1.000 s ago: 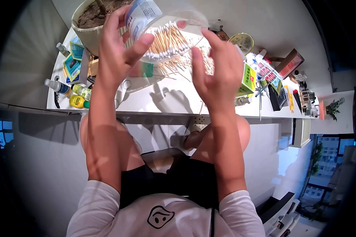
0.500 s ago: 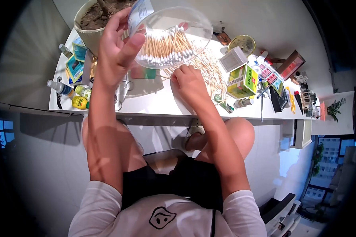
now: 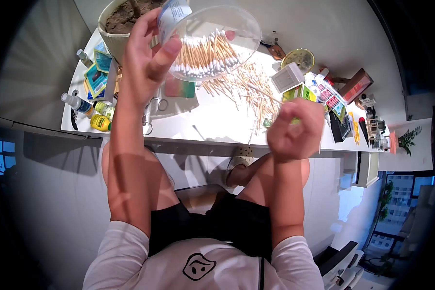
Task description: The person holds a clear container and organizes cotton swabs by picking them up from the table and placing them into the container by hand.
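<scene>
One clear tub [image 3: 200,23], raised above the surface [image 3: 179,126] toward its rear edge.
Left hand [image 3: 152,54] grasps the tub, tilted, with cotton swabs [image 3: 203,55] inside. Loose swabs [image 3: 229,89] lie on the surface. Right hand [image 3: 297,129], blurred, is curled on a single swab [image 3: 266,94] near the front edge.

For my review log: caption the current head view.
Left hand holds a clear plastic tub of white-tipped cotton swabs, right hand one swab, at a white table.

A white bench [image 3: 179,126] spans the upper frame under bright light, a pale wall [image 3: 333,31] behind; pale floor [image 3: 198,169] shows beneath, a bluish window [image 3: 394,212] lower right.
</scene>
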The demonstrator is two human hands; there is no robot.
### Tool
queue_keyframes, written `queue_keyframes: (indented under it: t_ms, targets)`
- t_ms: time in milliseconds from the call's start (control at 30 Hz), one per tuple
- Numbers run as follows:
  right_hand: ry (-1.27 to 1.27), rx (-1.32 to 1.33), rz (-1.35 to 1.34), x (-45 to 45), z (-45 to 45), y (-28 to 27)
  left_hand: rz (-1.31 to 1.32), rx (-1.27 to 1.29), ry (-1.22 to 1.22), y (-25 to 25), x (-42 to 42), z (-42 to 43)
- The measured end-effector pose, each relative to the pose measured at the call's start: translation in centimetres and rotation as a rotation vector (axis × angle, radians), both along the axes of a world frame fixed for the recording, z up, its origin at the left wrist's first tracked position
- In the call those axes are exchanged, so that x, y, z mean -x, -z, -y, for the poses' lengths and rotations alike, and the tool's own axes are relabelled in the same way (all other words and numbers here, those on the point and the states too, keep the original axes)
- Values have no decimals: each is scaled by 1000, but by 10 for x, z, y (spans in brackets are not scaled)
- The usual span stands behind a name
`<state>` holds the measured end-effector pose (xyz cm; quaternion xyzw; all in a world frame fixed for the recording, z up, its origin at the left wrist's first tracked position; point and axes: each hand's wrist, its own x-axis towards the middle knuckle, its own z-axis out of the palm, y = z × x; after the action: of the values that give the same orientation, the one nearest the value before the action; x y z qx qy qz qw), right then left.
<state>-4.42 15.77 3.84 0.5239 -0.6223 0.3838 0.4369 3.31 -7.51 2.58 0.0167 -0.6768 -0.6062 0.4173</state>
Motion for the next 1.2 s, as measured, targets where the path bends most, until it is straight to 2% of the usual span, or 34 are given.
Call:
queue_keyframes:
  t_ms: [100,167,233,300,367,433,500,567,600,733,800,1100,1200]
  targets:
    - [26,-59,-72,-5,25,-3,-11,24,11,0,3,-3]
    - [183,-140,-187,4,45,-4,18,30,15,0,2,-5]
    - [272,-252,-41,-4,65,-9,46,40,20,-1,3,-7]
    - [293,-221,29,-12,56,-15,69,105,2,-1,4,-7]
    - [244,-79,-28,-5,28,-19,78,135,-8,-1,2,-3]
    - [199,49,145,-2,11,-10,79,166,-21,1,3,0]
    - [223,-129,299,15,8,13,43,167,-6,2,5,1]
    - [123,-258,549,27,16,36,31,147,-9,3,7,-3]
    - [96,-213,591,25,21,39,18,125,-15,3,9,-5]
    - [4,5,392,12,33,35,65,109,2,3,5,-4]
    - [32,-25,360,8,40,35,-19,114,10,5,11,-5]
    - [208,-94,242,0,49,25,-4,155,38,10,8,-1]
    - [180,-129,242,-4,48,26,1,188,27,10,7,2]
